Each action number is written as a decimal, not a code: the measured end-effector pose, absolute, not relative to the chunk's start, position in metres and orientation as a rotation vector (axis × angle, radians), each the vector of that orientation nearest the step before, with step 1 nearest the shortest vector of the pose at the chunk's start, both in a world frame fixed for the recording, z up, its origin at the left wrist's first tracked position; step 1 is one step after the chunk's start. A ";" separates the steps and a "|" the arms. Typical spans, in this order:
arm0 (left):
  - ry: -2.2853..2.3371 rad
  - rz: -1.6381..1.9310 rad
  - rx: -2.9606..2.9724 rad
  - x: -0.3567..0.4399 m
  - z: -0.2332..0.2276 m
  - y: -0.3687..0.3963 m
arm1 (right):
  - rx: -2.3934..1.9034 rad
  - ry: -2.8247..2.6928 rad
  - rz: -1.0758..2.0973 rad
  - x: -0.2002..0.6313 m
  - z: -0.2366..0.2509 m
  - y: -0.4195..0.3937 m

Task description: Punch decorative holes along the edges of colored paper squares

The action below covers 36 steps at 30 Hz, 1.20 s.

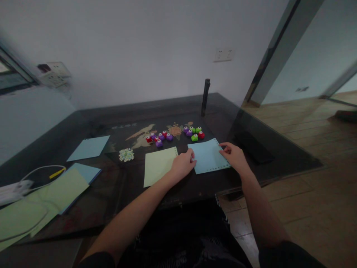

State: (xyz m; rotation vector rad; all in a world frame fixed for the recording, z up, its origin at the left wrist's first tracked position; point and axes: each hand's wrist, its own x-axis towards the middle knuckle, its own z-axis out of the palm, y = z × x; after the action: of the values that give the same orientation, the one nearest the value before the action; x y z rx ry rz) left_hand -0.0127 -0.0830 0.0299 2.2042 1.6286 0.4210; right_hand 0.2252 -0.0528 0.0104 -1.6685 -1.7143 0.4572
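A light blue sheet of paper [208, 156] lies before me on the dark table, with small holes along its right and bottom edges. My right hand [233, 157] pinches its right edge between thumb and fingers. My left hand [183, 163] is closed at the sheet's left edge; a small whitish bit shows at its fingertips, too hidden to name. Under and beside that hand is a pale green sheet [158, 165] with holes near its upper right corner. Beyond the sheets sit several small purple and red craft punches [159, 137] and another group with green ones [194, 137].
A pile of tiny pale paper cut-outs [126, 155] lies left of the green sheet. Farther left are a blue sheet [89, 147], stacked green paper [58, 191] and a white power strip [15, 191] with cable. A black upright post [205, 97] stands at the back, a dark flat object [253, 147] right.
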 end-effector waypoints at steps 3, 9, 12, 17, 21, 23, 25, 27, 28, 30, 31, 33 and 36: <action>1.632 0.413 2.236 -0.014 0.032 -0.083 | -1.681 -1.725 0.463 0.225 0.011 -0.053; 1.543 0.401 2.370 -0.014 0.041 -0.094 | -1.666 -1.759 0.424 0.226 0.006 -0.051; 1.353 0.381 2.471 -0.005 0.044 -0.105 | -1.659 -1.780 0.412 0.227 0.004 -0.051; 1.230 0.462 2.611 0.005 0.043 -0.117 | -1.652 -1.786 0.414 0.228 0.005 -0.052; 1.255 0.448 2.613 0.005 0.039 -0.116 | -1.689 -1.774 0.400 0.227 0.006 -0.053; 1.256 0.427 2.610 0.004 0.037 -0.115 | -1.703 -1.771 0.395 0.227 0.006 -0.053; 1.254 0.410 2.609 0.004 0.036 -0.116 | -1.714 -1.773 0.378 0.226 0.005 -0.053; 1.252 0.399 2.608 0.004 0.036 -0.116 | -1.731 -1.783 0.343 0.226 0.005 -0.054; 1.252 0.394 2.607 0.004 0.036 -0.116 | -1.742 -1.792 0.322 0.226 0.005 -0.054; 1.259 0.383 2.601 0.005 0.037 -0.117 | -1.756 -1.811 0.282 0.226 0.006 -0.055; 1.265 0.377 2.597 0.005 0.037 -0.117 | -1.757 -1.818 0.265 0.226 0.006 -0.055; 1.279 0.367 2.589 0.005 0.038 -0.117 | -1.755 -1.824 0.235 0.226 0.007 -0.056; 1.293 0.367 2.590 0.005 0.037 -0.116 | -1.766 -1.823 0.205 0.226 0.008 -0.057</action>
State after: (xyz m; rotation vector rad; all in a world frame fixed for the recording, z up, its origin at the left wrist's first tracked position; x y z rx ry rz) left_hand 0.0048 -0.1160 0.0371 2.5903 1.2927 0.3666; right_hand 0.2258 -0.0573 0.0081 -1.7660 -1.8228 0.2045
